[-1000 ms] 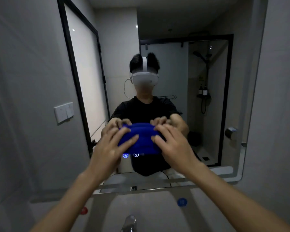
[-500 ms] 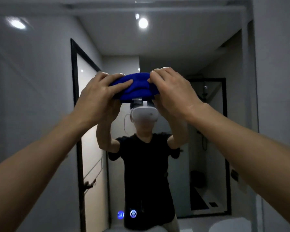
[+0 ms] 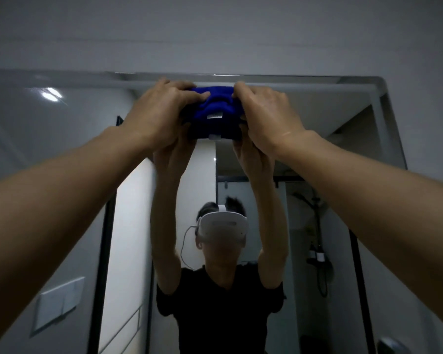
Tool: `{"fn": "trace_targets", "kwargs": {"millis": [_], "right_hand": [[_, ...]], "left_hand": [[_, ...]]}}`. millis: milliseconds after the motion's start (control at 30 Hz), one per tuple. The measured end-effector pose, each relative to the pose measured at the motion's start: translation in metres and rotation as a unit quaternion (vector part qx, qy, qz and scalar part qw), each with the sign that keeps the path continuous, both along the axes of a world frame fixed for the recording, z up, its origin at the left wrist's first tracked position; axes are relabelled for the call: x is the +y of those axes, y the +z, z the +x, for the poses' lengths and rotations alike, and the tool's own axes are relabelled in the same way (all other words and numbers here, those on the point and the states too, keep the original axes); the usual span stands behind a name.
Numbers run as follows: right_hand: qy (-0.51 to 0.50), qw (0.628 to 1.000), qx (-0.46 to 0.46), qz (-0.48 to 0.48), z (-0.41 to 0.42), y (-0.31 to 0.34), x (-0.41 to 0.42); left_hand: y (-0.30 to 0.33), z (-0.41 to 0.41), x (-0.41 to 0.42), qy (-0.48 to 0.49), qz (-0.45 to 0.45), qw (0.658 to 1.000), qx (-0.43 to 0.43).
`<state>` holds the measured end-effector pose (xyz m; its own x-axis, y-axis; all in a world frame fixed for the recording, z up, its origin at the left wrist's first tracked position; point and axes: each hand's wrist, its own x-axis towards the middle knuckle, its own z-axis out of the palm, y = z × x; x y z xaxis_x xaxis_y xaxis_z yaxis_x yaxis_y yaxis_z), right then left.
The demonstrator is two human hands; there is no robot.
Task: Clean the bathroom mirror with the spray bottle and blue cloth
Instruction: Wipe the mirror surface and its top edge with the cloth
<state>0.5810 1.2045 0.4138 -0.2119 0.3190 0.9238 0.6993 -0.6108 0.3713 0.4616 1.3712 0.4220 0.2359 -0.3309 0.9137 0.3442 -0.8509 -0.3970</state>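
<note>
Pressing on the bunched blue cloth [image 3: 216,104], the fingers of both hands curl over its ends: the left hand [image 3: 161,116] grips the left side, the right hand [image 3: 265,116] the right. The cloth sits against the bathroom mirror [image 3: 343,154], just below its top edge. Both bare forearms reach up from the lower corners. The glass reflects the raised arms, a white headset [image 3: 223,227] and a shower head [image 3: 298,198].
</note>
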Motion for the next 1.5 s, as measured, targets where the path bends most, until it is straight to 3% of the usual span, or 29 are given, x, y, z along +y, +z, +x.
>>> {"fn": "trace_targets", "kwargs": {"millis": [233, 633, 900, 1167, 1500], "right_hand": [[0.008, 1.0, 0.009, 0.017, 0.0, 0.03, 0.009], [-0.052, 0.998, 0.03, 0.032, -0.027, 0.041, 0.032], [-0.018, 0.999, 0.036, 0.022, -0.062, 0.041, 0.08], [-0.026, 0.999, 0.017, -0.013, -0.089, 0.028, 0.121], [-0.039, 0.998, 0.03, -0.036, -0.087, -0.022, 0.108]], "left_hand": [[0.013, 0.009, 0.001, -0.009, -0.013, 0.999, -0.044], [0.034, -0.018, 0.032, -0.025, 0.03, 0.999, -0.001], [0.037, -0.056, 0.078, -0.018, 0.016, 1.0, -0.005], [0.013, -0.089, 0.116, -0.04, -0.026, 0.999, 0.0], [-0.033, -0.087, 0.119, -0.059, -0.042, 0.997, 0.032]]}}
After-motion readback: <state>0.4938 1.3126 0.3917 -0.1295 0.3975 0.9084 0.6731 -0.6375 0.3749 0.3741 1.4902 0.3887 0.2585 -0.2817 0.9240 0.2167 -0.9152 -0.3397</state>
